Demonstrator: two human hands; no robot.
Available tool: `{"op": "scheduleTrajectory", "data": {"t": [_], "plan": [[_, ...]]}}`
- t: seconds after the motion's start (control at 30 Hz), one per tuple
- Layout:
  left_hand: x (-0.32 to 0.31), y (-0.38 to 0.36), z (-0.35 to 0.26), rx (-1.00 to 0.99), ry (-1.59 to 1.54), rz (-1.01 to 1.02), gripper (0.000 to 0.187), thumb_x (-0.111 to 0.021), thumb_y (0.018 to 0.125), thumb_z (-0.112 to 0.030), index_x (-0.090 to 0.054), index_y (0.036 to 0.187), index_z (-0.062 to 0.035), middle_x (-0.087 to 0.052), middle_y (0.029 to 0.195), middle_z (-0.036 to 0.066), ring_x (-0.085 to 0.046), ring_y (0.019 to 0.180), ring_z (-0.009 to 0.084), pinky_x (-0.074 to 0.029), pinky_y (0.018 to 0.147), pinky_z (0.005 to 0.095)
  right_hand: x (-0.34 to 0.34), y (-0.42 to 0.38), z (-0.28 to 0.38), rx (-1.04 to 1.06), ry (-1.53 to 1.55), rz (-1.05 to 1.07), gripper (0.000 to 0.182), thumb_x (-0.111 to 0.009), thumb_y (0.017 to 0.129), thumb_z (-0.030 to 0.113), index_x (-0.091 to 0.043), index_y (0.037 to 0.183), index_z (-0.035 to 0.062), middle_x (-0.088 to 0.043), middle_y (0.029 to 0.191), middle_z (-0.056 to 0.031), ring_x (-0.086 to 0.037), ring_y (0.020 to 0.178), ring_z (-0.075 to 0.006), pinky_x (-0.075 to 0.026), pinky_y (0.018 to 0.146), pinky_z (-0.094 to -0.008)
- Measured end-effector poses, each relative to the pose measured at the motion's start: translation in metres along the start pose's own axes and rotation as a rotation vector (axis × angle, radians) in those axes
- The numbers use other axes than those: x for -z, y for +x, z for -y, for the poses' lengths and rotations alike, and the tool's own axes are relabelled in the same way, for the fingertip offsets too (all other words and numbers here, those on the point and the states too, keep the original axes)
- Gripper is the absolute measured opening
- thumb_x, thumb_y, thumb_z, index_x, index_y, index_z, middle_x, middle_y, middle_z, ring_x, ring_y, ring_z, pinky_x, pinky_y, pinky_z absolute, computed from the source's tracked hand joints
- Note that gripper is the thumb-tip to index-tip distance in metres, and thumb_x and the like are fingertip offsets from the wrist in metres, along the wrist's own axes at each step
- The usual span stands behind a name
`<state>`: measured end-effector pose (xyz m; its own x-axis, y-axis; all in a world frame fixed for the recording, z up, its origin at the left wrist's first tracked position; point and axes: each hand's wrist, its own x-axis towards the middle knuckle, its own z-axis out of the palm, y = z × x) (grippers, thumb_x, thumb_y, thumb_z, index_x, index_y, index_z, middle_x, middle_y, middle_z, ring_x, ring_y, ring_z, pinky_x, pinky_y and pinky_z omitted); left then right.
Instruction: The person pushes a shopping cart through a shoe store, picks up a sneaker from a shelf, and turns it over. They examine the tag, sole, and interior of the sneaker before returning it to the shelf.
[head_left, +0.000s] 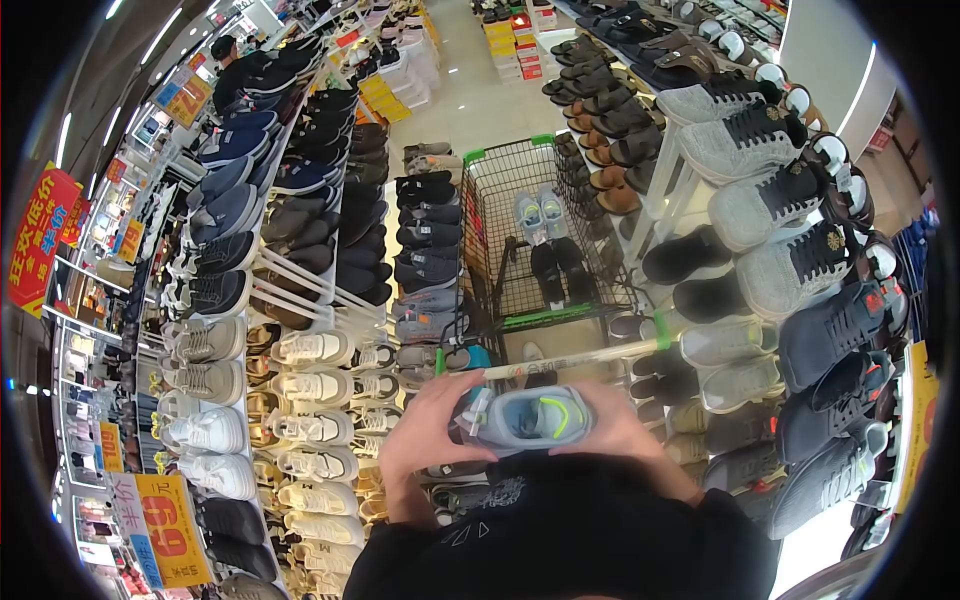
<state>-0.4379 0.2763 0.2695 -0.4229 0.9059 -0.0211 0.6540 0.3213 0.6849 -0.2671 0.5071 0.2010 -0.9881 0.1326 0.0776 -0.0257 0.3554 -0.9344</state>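
Note:
Close to my chest I hold a grey sneaker with a pale insole and a lime-green stripe, its opening facing up. My left hand grips its left end. My right hand wraps around its right end. Just beyond the shoe is a shopping cart with green trim and a pale handle bar. Inside the cart lie a light blue-grey pair and a black pair.
Tiered racks of shoes line both sides of the aisle: white and beige sneakers on the left, grey and dark sneakers on the right. A person in dark clothes stands far down the left. A yellow price sign hangs low left.

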Motion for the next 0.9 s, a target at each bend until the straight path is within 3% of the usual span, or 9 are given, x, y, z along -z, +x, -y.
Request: {"op": "scheduleTrajectory", "data": {"t": [0.17,0.33,0.63,0.9], "plan": [[-0.027,0.011,-0.002,-0.063,-0.152,-0.014,0.093,-0.090,0.056,-0.037,-0.047,0.132,-0.0045,-0.060,0.121,0.017,-0.057,0.112,0.0360,-0.043,0.096,0.0422,-0.001,-0.002,-0.003,0.024,-0.003,-0.013,0.077,-0.091,0.056,0.030,-0.056,0.119,0.0033,-0.062,0.109,-0.0144,-0.061,0.102,-0.0323,-0.049,0.089,-0.0384],[-0.040,0.013,-0.006,-0.031,-0.219,-0.096,0.073,-0.087,0.059,-0.026,-0.054,0.122,-0.0066,-0.065,0.111,0.013,-0.064,0.098,0.0312,-0.051,0.085,0.0378,-0.002,-0.003,-0.007,0.015,0.053,0.000,0.081,-0.090,0.057,0.031,-0.053,0.122,0.0013,-0.060,0.114,-0.0152,-0.060,0.106,-0.0324,-0.048,0.091,-0.0392],[-0.057,0.019,0.000,-0.174,-0.166,-0.093,0.064,-0.086,0.059,-0.021,-0.059,0.115,-0.0071,-0.066,0.108,0.012,-0.064,0.097,0.0315,-0.051,0.083,0.0377,-0.003,-0.001,-0.011,0.121,0.001,0.060,0.085,-0.089,0.060,0.033,-0.048,0.129,0.0040,-0.056,0.125,-0.0143,-0.054,0.116,-0.0307,-0.042,0.099,-0.0386],[-0.055,0.025,-0.001,-0.221,-0.133,-0.111,0.064,-0.087,0.057,-0.020,-0.060,0.113,-0.0061,-0.067,0.106,0.012,-0.066,0.095,0.0301,-0.052,0.083,0.0372,-0.005,-0.001,-0.016,0.157,0.015,0.010,0.080,-0.088,0.062,0.032,-0.049,0.126,0.0047,-0.057,0.123,-0.0129,-0.055,0.114,-0.0307,-0.043,0.097,-0.0389]]}}
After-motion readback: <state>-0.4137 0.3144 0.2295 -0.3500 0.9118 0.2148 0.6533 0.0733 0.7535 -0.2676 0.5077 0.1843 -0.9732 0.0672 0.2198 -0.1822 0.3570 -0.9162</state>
